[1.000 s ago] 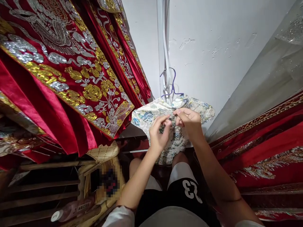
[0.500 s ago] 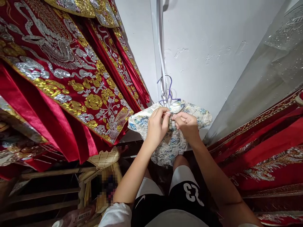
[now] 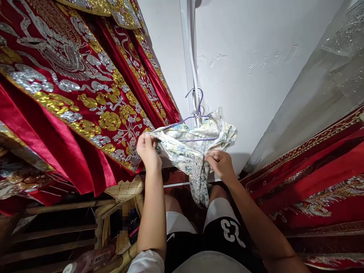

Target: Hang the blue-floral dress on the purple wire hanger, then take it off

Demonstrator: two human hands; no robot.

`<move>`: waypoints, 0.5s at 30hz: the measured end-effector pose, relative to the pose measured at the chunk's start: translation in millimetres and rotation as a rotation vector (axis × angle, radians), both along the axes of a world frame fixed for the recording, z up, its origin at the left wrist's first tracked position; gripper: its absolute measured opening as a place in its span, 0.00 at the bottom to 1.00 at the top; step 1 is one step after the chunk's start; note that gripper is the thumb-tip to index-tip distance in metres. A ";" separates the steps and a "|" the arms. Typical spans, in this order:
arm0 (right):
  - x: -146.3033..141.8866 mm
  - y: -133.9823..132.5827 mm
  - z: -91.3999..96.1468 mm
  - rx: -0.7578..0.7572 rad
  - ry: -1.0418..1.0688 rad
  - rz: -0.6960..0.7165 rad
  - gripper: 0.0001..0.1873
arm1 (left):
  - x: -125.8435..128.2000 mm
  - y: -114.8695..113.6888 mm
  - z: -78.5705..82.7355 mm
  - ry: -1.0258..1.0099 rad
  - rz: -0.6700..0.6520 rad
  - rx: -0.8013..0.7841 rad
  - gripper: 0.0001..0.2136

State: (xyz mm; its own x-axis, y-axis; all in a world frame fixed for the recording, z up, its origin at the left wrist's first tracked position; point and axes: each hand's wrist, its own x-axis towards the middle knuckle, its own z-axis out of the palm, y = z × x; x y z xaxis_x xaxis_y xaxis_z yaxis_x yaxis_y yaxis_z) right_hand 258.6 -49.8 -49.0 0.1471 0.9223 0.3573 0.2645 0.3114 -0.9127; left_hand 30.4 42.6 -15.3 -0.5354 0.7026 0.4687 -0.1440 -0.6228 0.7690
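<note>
A small white garment with a blue and yellow floral print hangs on a purple clothes hanger, its neckline pulled wide. The hanger's hook is at a white strap on the wall, and its lower bar shows through the opening. My left hand is closed on the cloth at the garment's left end, pulling it out to the left. With its fingers closed, my right hand pinches the front edge near the middle. The cloth below hangs in gathered folds between my knees.
Red cloth with gold and silver sequins hangs at the left. More red embroidered cloth lies along the right. A wooden chair and a pink bottle are at lower left. Behind is a white wall.
My left hand has moved left from the collar to the garment's left end. My right hand has shifted slightly down. The neckline has opened, exposing the hanger's bar, and the body has bunched together.
</note>
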 end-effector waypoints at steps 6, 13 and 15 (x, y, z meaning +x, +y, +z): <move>0.6 -12.6 -15.6 0.019 0.089 0.053 0.19 | -17.6 11.5 -39.6 -0.007 0.152 -0.046 0.19; 0.5 -24.8 -21.2 -0.096 0.106 0.050 0.14 | -25.2 14.3 -49.1 0.145 -0.041 0.033 0.18; -0.2 -25.0 -25.0 -0.123 0.117 0.054 0.13 | -24.4 11.4 -48.3 0.055 -0.081 0.034 0.16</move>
